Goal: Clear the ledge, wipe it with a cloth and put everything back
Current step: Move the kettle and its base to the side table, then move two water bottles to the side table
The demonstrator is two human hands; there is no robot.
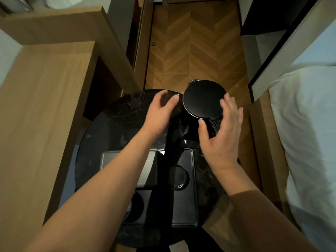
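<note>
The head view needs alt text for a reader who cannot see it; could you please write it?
Seen from above, a person's two open hands, left hand and right hand, reach toward a black kettle on a round dark marble table. A black tray lies nearer the viewer, above a herringbone wood floor.

Both spread hands, left hand (160,113) and right hand (221,131), flank the black kettle (202,99).

Blk kettle (203,99) — upright, table's far edge
</note>
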